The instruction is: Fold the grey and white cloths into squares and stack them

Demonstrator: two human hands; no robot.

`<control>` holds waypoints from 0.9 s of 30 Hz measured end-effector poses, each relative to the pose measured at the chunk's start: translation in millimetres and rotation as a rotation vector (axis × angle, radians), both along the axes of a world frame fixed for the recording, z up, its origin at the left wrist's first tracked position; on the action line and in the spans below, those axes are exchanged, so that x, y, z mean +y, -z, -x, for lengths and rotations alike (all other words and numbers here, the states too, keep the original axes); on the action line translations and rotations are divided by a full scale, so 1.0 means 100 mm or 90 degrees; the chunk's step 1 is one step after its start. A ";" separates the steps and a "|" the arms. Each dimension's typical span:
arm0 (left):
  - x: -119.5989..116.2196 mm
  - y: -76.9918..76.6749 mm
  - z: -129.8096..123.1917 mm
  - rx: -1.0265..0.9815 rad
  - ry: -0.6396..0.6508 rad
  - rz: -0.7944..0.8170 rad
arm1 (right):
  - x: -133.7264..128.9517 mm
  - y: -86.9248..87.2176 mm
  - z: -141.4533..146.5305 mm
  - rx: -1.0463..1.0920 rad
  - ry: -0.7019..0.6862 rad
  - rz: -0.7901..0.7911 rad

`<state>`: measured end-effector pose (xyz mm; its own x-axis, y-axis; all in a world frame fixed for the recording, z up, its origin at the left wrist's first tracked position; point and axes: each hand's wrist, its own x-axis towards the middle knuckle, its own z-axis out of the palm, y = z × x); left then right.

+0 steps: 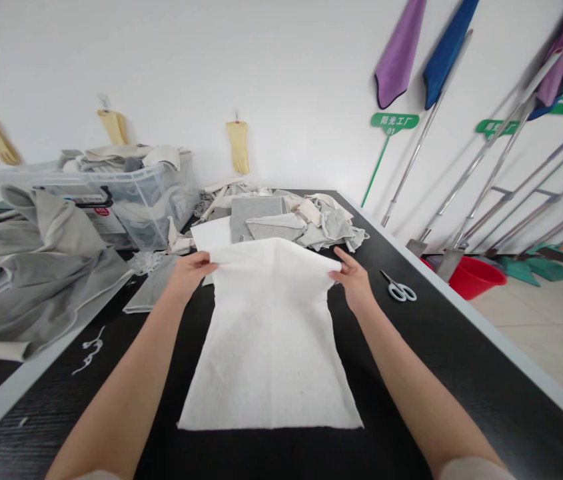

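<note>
A white piece of cloth [272, 333] is stretched between my two hands above the black table. My left hand [192, 272] pinches its far left corner between thumb and fingers. At the far right corner, my right hand [354, 277] grips the edge the same way, with the index finger sticking out. A soft crease runs down the middle of the cloth, and its near edge lies toward me on the table. Just beyond it are a flat grey folded cloth [251, 212] and a heap of grey and cream scraps [328, 220].
Scissors [401, 291] lie right of my right hand. To the left are loose white threads [90, 350], a pile of grey fabric [36, 287] and a clear plastic bin [146, 200] full of cloth. Mops and a red bucket [478, 275] stand past the table's right edge.
</note>
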<state>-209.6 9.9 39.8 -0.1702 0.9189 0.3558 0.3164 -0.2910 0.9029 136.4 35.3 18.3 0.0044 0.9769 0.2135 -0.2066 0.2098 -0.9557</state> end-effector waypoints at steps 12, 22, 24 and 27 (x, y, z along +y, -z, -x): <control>-1.36 0.74 0.21 0.482 0.164 0.204 | -1.47 0.39 -0.23 -0.693 -0.236 -0.081; -1.57 0.70 0.22 0.590 0.209 0.201 | -1.54 0.54 -0.10 -0.741 -0.098 -0.066; -1.59 0.68 0.20 0.596 0.218 0.187 | -1.54 0.53 -0.11 -0.747 -0.067 -0.077; -1.59 0.61 0.13 0.581 0.229 0.172 | -1.51 0.43 -0.14 -0.753 -0.025 -0.125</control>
<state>-222.6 -148.8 -21.6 0.3645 0.9311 -0.0156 0.8517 -0.3266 0.4099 150.4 -115.9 -24.8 -0.3246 0.9221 0.2104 0.7680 0.3868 -0.5104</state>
